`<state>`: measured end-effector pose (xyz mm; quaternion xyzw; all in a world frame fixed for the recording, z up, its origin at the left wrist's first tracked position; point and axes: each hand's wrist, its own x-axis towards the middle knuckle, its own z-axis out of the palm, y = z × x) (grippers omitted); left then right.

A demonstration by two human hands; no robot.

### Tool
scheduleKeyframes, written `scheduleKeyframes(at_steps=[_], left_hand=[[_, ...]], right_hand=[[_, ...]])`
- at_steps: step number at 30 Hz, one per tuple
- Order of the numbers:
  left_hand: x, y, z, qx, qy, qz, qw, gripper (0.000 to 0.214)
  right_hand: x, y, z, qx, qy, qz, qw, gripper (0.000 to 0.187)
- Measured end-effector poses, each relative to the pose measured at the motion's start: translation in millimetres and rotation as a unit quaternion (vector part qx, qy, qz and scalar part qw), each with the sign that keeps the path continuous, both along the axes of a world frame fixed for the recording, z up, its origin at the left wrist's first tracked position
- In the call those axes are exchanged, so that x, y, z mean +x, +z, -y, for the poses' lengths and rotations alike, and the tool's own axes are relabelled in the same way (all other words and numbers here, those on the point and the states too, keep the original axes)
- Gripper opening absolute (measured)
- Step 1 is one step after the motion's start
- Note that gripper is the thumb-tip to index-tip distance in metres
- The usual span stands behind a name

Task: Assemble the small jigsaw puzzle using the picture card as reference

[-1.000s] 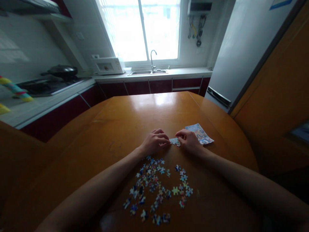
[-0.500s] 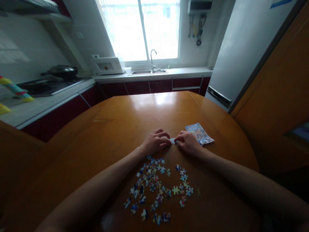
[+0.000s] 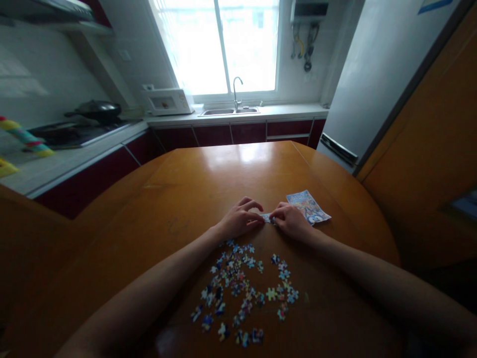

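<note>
My left hand (image 3: 238, 220) and my right hand (image 3: 291, 220) meet over a small cluster of joined puzzle pieces (image 3: 267, 217) on the round wooden table (image 3: 208, 189). Both hands pinch that cluster from either side, fingers curled, and most of it is hidden between the fingertips. Several loose puzzle pieces (image 3: 242, 288) lie scattered on the table between my forearms, nearer to me. A printed picture card (image 3: 308, 206) lies flat just beyond my right hand.
A kitchen counter runs behind the table with a sink and tap (image 3: 235, 102), a white microwave (image 3: 167, 101) and a stove with a black pan (image 3: 99, 110). A white fridge (image 3: 368, 79) stands at the right, beside an orange wooden wall (image 3: 439, 149).
My hands have closed in on each other, so the gap between them has shrunk and the joined pieces are now mostly covered. The loose pieces and card have not moved.
</note>
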<state>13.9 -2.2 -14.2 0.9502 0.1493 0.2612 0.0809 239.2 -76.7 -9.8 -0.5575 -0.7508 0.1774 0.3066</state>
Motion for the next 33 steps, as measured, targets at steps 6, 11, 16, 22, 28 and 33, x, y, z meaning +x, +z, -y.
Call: scheduleKeyframes(at_steps=[6,11,16,22,28,33], left_hand=[[-1.6,3.2,-0.1,-0.018,0.031,0.009,0.999,0.019],[-3.9,4.0,0.1,-0.020,0.025,0.003,0.999,0.009],[-2.8,5.6,1.2,-0.018,0.026,0.000,0.999,0.010],[-2.2,5.0,1.0,0.001,0.009,-0.015,1.000,0.018],[-1.5,5.7,4.5,0.019,0.001,-0.034,0.999,0.017],[-1.0,9.6,6.7,0.004,0.011,-0.026,1.000,0.018]], right_hand=[[1.0,-0.8,0.0,0.008,0.005,-0.003,1.000,0.022],[0.7,-0.7,0.5,0.003,0.003,-0.003,1.000,0.022],[0.7,-0.2,0.4,0.000,0.004,-0.001,1.000,0.022],[0.4,0.1,0.6,0.000,0.004,-0.002,1.000,0.023],[0.7,-0.4,0.5,0.001,0.003,0.002,1.000,0.024],[0.4,-0.1,0.3,0.004,0.003,-0.001,1.000,0.023]])
